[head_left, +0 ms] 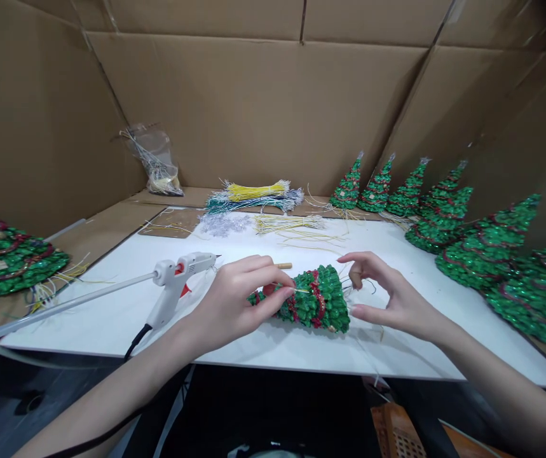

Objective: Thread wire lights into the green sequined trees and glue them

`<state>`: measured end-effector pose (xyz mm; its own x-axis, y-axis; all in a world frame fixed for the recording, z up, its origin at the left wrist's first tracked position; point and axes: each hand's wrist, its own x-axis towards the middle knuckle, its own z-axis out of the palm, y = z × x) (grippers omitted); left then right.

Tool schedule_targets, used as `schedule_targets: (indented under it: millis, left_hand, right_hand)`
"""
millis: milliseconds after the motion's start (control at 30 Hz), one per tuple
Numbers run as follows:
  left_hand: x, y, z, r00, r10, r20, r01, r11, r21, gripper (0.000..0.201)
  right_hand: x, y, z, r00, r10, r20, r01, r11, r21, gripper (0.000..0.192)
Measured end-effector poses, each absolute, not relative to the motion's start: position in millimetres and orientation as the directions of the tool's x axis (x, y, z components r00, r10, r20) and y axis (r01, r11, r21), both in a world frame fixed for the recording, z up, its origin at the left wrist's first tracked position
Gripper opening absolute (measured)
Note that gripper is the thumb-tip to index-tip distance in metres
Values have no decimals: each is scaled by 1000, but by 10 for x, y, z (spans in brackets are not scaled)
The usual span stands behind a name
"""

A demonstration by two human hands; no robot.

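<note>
While pinching tree (313, 299), left fingers (273, 296).

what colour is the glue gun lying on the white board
The glue gun is white with a red trigger and a black cord, seen clearly in the head view.

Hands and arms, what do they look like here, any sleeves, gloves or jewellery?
Both the left hand and the right hand are bare: no gloves, and no rings or watch that can be seen. Both forearms are uncovered as far as the bottom edge of the picture, with no sleeves in view. Fingernails look short and unpainted.
</note>
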<state>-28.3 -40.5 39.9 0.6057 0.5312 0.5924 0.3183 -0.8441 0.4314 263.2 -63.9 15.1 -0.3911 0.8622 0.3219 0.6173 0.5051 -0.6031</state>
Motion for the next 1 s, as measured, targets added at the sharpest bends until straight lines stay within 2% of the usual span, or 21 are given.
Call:
schedule_targets:
  millis: [133,233,333,600,867,1000]
  left_hand:
    - [-294,-407,404,602,539,589,331,-840,430,11]
    - [-313,-411,397,605,538,587,340,-841,420,11]
    - [-344,-417,381,603,548,579,352,-835,423,12]
    - [-404,-420,319,611,533,585,323,-843,431,11]
    - [-326,-412,180,626,500,598,279,-860,427,8]
    - [-255,-412,124,637,482,601,296,-874,386,10]
  right_hand:
    - [2633,-551,152,-412,892,187,675,437,-594,79]
    - [2611,-488,168,-463,881,102,700,434,-567,75]
    - [2583,-476,190,-485,861,154,694,486,-531,72]
    - [2577,-569,211,-538,804,253,642,586,-495,90]
    - [2576,-602,158,-522,824,220,665,555,-501,98]
    - [2602,-651,231,-510,843,173,647,508,-569,102]
